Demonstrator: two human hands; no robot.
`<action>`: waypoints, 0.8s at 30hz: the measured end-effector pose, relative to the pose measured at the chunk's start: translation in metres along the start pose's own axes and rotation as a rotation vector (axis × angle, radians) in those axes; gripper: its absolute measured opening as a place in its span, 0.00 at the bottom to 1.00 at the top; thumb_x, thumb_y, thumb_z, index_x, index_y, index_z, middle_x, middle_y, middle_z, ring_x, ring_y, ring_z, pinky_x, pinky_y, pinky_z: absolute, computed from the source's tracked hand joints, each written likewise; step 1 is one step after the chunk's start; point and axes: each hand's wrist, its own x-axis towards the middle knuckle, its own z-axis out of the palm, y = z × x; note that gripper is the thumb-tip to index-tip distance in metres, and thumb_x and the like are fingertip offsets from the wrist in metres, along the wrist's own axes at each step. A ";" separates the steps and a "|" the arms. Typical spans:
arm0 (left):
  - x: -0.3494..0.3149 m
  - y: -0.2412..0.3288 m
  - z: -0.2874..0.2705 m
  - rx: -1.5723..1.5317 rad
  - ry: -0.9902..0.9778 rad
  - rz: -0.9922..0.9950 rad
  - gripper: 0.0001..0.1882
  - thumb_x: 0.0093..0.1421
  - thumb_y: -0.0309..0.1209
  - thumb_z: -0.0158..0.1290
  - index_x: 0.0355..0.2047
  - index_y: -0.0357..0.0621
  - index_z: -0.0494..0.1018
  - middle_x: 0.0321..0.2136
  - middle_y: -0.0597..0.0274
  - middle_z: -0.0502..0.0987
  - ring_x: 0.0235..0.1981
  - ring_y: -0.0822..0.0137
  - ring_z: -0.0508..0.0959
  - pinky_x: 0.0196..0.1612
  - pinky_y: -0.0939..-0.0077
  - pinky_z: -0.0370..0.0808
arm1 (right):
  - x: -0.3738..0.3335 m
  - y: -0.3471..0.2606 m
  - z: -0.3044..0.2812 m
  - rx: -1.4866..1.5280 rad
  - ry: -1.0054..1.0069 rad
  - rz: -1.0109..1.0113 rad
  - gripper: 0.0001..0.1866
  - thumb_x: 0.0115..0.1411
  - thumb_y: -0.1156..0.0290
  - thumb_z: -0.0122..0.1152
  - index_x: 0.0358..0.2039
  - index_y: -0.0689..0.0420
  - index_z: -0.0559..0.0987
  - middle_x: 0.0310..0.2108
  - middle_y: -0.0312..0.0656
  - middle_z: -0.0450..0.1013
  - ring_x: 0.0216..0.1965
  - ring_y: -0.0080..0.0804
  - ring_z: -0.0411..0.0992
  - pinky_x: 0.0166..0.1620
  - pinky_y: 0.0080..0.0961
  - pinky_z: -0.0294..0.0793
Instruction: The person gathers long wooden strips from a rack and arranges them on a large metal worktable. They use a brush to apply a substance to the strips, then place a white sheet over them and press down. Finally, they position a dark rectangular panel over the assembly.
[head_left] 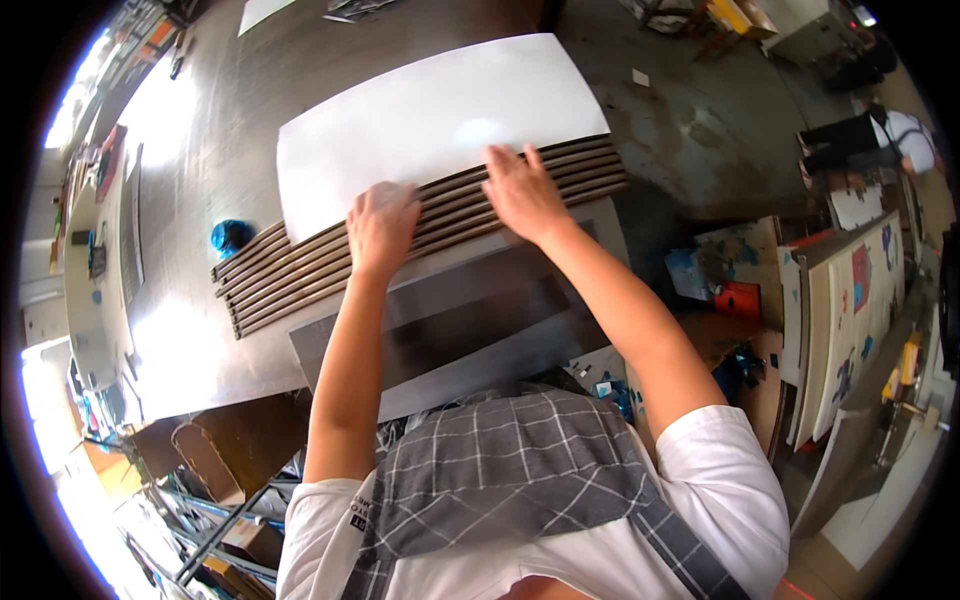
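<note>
Several long brown metal-looking bars [300, 284] lie side by side across the table in front of me. A white sheet [430, 120] lies along their far side, with its near edge against or over the farthest bars. My left hand [383, 228] rests over the bars at the sheet's near edge, its fingers stretched forward and slightly blurred. Farther right, my right hand [522, 192] lies on the bars with fingers apart, the tips reaching the sheet's edge. Neither hand grips anything that I can see. Nearer to me is a flat dark grey panel [470, 300].
A blue roll [231, 236] stands by the bars' left ends on the metal table [190, 290]. At right are a red box [738, 300] and upright boards [840, 330]. Another person [880, 145] is at the far right. Below left stands a metal rack [215, 535].
</note>
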 end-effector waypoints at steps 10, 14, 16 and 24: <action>-0.079 0.007 0.000 -0.194 0.161 0.146 0.15 0.53 0.32 0.59 0.42 0.46 0.74 0.42 0.57 0.75 0.44 0.54 0.72 0.49 0.60 0.67 | -0.104 0.086 -0.074 0.417 0.195 0.852 0.11 0.57 0.67 0.56 0.33 0.58 0.81 0.33 0.49 0.78 0.37 0.45 0.77 0.40 0.37 0.76; -0.122 0.037 0.001 -0.286 0.050 0.182 0.18 0.50 0.31 0.61 0.42 0.44 0.74 0.42 0.56 0.74 0.44 0.54 0.72 0.48 0.61 0.67 | -0.127 0.050 -0.058 0.289 0.181 0.645 0.09 0.52 0.72 0.59 0.34 0.57 0.83 0.33 0.50 0.76 0.38 0.49 0.73 0.44 0.38 0.73; -0.132 0.040 0.008 -0.279 0.011 0.135 0.19 0.51 0.32 0.60 0.44 0.44 0.74 0.45 0.57 0.72 0.47 0.54 0.71 0.51 0.61 0.66 | -0.129 0.033 -0.055 0.193 0.076 0.727 0.12 0.54 0.72 0.58 0.40 0.55 0.81 0.40 0.45 0.73 0.45 0.46 0.70 0.49 0.39 0.69; -0.140 0.041 0.016 -0.234 0.029 0.115 0.20 0.50 0.33 0.60 0.44 0.45 0.73 0.47 0.57 0.71 0.50 0.53 0.69 0.54 0.59 0.64 | -0.134 0.018 -0.038 0.238 0.127 0.835 0.17 0.53 0.73 0.60 0.45 0.55 0.79 0.47 0.41 0.72 0.51 0.45 0.67 0.52 0.42 0.67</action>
